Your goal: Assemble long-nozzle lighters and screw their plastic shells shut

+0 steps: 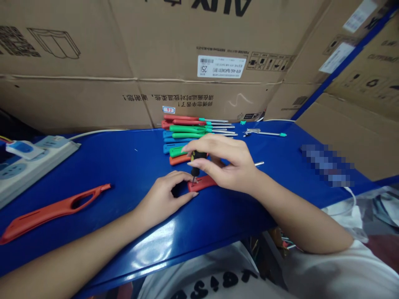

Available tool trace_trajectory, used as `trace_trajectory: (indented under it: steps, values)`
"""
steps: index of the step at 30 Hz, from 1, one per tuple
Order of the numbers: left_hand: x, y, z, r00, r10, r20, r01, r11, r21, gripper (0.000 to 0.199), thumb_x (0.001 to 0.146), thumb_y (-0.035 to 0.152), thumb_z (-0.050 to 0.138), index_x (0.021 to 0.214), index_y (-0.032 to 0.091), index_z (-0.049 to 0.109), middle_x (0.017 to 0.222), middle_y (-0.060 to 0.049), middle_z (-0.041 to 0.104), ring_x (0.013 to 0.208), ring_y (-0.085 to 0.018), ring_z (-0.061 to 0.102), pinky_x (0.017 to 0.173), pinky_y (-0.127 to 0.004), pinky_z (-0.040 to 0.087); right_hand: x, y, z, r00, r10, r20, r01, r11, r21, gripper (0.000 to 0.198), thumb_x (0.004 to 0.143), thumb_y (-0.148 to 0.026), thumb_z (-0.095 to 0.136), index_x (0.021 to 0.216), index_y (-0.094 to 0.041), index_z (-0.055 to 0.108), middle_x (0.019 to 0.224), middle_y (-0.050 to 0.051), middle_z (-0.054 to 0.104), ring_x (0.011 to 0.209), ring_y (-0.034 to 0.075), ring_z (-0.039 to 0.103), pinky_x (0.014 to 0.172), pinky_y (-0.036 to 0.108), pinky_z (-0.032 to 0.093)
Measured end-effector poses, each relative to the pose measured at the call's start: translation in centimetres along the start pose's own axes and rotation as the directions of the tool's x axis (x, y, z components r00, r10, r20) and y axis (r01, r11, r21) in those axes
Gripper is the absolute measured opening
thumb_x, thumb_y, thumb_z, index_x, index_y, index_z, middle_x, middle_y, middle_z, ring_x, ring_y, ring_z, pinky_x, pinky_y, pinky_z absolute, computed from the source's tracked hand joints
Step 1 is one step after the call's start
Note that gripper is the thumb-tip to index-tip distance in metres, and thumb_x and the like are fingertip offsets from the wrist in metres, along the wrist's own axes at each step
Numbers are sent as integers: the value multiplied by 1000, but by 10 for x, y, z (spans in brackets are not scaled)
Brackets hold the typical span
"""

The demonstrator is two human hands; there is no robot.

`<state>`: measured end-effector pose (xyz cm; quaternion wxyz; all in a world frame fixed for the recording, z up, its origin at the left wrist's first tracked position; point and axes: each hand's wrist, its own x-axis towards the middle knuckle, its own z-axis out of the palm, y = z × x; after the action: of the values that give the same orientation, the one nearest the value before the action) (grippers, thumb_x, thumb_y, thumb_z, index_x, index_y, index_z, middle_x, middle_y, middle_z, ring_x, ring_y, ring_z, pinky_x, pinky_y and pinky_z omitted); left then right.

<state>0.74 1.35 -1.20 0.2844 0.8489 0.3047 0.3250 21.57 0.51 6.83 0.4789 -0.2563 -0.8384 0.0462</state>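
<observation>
A red long-nosed lighter (202,184) lies on the blue table, partly covered by my right hand. My left hand (166,193) grips its near end between thumb and fingers. Above that end, my right hand (232,164) holds a short screwdriver (198,160) with a black and yellow handle, nearly upright, its tip down at the lighter's end. Just behind lies a row of several lighters in red, green, blue and orange, among them a green lighter (187,129) and a blue lighter (176,148), with metal tubes pointing right.
An empty orange-red lighter shell (52,212) lies at the left, near a white power strip (37,166). A metal tube with a teal tip (269,133) lies at the right, before a blurred-out object (327,165). A cardboard wall (124,54) closes the back of the blue table (137,158).
</observation>
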Motion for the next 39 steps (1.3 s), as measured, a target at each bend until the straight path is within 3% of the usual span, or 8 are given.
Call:
trace_trajectory:
  steps: [4,9,16,19,24,28,31,39]
  values:
    - [2,2,0,1000,0,0,0,1000,-7,22,84,21,76,104,22,69,105,-2,76,99,-20,72,92,-33,55,-2,7,-8,994,-105,33,109,980,-169,25,92,-31,69,111,-14,71,101,7,77,94,16,72,87,27,56]
    - [1,5,0,1000,-4,15,4,1000,1,20,85,18,74,104,22,68,104,-2,76,96,-20,72,90,-34,55,1,3,-13,990,58,127,-72,991,110,29,101,-17,50,126,-15,64,112,7,75,107,14,69,98,27,53]
    - [1,12,-1,999,1,40,-6,992,123,5,90,20,64,94,18,66,94,-4,71,89,-22,69,80,-35,57,1,-31,-12,966,83,245,-50,989,-138,26,99,-23,57,122,-17,67,113,7,73,98,16,70,87,26,57]
    - [4,22,-9,990,-68,125,43,980,193,19,86,14,65,104,18,66,101,-5,70,96,-23,67,88,-37,56,7,-32,-27,993,86,87,-79,994,-79,17,94,-25,67,109,-19,70,103,3,75,91,14,71,83,24,57]
    - [5,29,-23,951,-165,260,60,927,370,38,85,10,63,122,18,62,118,-10,65,111,-27,62,99,-44,53,3,22,-76,899,182,-398,-293,925,-240,17,90,-32,71,105,-24,70,100,3,71,73,15,67,65,29,57]
    - [6,21,-23,951,-139,277,7,903,430,27,94,18,57,120,17,62,115,-12,62,107,-27,61,96,-44,54,-23,88,-101,887,169,-430,-403,737,-543,13,87,-31,71,92,-20,67,90,7,69,77,21,65,70,35,54]
    - [13,14,-19,959,-62,275,-73,887,455,24,99,18,50,120,14,60,118,-14,59,109,-27,59,97,-44,54,-42,122,-103,867,276,-414,-487,646,-588,10,88,-29,66,90,-19,65,93,10,70,86,25,66,81,39,53]
    - [32,2,-19,966,145,216,-250,748,615,32,103,19,42,132,13,51,119,-17,56,106,-31,53,92,-48,54,-56,145,-104,683,678,-274,-667,424,-612,16,84,-21,67,98,-15,68,101,15,73,97,30,69,89,41,53]
